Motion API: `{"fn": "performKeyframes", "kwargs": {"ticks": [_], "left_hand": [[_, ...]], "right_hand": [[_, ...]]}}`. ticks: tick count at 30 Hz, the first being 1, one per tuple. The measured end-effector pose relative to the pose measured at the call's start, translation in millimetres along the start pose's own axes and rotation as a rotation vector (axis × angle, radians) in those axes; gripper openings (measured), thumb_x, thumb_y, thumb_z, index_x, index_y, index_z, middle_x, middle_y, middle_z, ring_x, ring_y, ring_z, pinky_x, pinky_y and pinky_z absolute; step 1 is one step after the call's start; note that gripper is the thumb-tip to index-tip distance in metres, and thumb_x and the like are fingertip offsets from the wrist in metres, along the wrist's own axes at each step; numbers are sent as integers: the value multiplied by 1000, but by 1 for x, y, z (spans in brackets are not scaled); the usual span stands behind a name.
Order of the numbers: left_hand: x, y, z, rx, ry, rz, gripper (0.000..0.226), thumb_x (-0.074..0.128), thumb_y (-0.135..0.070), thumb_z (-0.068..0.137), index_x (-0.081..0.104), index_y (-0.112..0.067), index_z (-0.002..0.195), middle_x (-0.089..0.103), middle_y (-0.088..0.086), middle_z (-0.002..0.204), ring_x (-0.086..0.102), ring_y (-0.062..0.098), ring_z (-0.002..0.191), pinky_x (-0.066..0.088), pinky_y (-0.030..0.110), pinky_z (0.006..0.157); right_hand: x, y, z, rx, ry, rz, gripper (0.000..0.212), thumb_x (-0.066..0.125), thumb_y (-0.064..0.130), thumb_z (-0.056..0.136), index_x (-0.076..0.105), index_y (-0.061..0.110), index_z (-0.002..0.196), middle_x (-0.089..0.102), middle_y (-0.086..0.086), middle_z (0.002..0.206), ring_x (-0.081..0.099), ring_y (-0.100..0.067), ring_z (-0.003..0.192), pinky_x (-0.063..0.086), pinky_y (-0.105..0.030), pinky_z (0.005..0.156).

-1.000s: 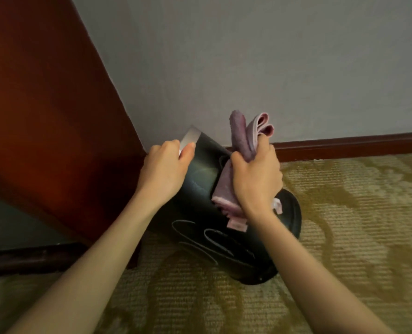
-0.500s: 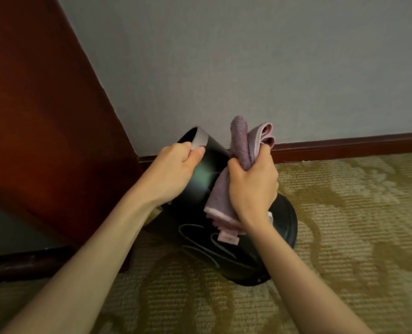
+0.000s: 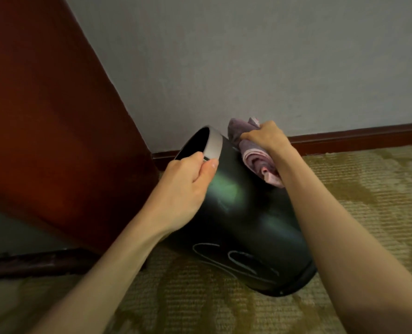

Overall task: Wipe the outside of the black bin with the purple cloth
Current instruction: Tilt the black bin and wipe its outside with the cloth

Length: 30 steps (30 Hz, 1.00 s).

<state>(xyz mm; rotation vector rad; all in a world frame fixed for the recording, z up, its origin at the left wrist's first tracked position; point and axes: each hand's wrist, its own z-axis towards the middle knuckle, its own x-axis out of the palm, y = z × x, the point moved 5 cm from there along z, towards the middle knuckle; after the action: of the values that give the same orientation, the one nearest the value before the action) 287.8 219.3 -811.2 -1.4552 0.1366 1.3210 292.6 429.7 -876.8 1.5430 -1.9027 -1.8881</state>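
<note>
While the left hand (image 3: 188, 186) pinches the tilted black bin (image 3: 243, 218) by its grey rim (image 3: 214, 147), the right hand (image 3: 265, 138) clutches the soft, bunched purple cloth (image 3: 255, 160) against its glossy, probably light and slippery wall.

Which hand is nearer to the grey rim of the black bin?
Left. The left hand grips the grey rim itself; the right hand presses the purple cloth on the bin's wall, beside the rim.

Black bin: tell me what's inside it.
The black bin is tipped, its mouth facing away toward the wooden panel. Only a dark sliver of interior shows past the grey rim; any contents are hidden.
</note>
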Motion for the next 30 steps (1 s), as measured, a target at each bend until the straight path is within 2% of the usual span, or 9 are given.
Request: {"fn": "performKeyframes", "kwargs": {"ticks": [4, 6, 8, 10, 13, 16, 20, 23, 30], "left_hand": [[3, -5, -6, 46, 28, -10, 39, 41, -30, 97, 41, -9, 64, 41, 3, 52, 38, 12, 45, 27, 29, 47], [4, -8, -5, 52, 28, -10, 38, 40, -28, 97, 41, -10, 63, 40, 0, 52, 38, 12, 46, 26, 27, 47], [6, -12, -2, 35, 32, -12, 39, 39, -28, 98, 41, -9, 64, 41, 2, 55, 38, 12, 48, 30, 32, 51], [11, -16, -3, 15, 32, -1, 39, 36, -31, 98, 41, -11, 65, 43, 5, 59, 46, 24, 55, 36, 40, 56], [19, -26, -8, 6, 18, 28, 38, 31, -37, 97, 35, -20, 63, 41, 4, 61, 51, 40, 64, 42, 48, 59], [26, -31, 0, -39, 16, 68, 40, 30, -37, 97, 29, -21, 60, 40, 6, 63, 52, 42, 69, 37, 43, 60], [29, -30, 20, -149, 0, -7, 44, 39, -30, 96, 29, -17, 55, 47, 29, 74, 52, 48, 82, 30, 40, 65], [28, -30, 31, -210, -9, -89, 44, 44, -28, 94, 34, -14, 54, 56, 33, 86, 53, 50, 89, 34, 44, 65], [27, -34, 28, -236, -40, -87, 43, 44, -29, 94, 34, -17, 54, 60, 34, 94, 55, 49, 92, 43, 49, 75]], "right_hand": [[3, -5, 6, 34, 90, 13, 43, 64, 28, 80, 60, 3, 114, 62, -12, 98, 57, -20, 66, 37, -23, 53], [3, -9, 6, 35, 102, 56, 43, 64, 26, 79, 60, 4, 116, 63, -9, 99, 63, -26, 82, 43, -24, 55], [1, -11, 4, 30, 68, 59, 51, 63, 29, 75, 59, 4, 120, 64, -12, 114, 62, -31, 99, 51, -33, 78], [-4, -15, -2, 40, 15, 48, 54, 62, 34, 72, 60, 4, 117, 64, -18, 114, 62, -34, 100, 50, -41, 88], [-16, -21, -17, 34, -83, 53, 50, 61, 37, 74, 61, 9, 116, 65, -19, 111, 61, -36, 99, 49, -42, 87], [-30, -25, -44, 15, -244, 80, 46, 57, 38, 79, 57, 13, 118, 62, -17, 113, 58, -38, 101, 45, -39, 84], [-34, -23, -94, -55, -495, 234, 27, 56, 35, 79, 51, 18, 99, 61, -6, 101, 58, -33, 92, 39, -37, 76], [-26, -20, -130, -119, -647, 372, 22, 58, 31, 80, 43, 21, 93, 58, -3, 99, 50, -23, 80, 33, -34, 69], [-8, -14, -164, -240, -683, 396, 24, 57, 28, 83, 35, 24, 91, 55, -3, 93, 48, -17, 72, 29, -32, 62]]}}
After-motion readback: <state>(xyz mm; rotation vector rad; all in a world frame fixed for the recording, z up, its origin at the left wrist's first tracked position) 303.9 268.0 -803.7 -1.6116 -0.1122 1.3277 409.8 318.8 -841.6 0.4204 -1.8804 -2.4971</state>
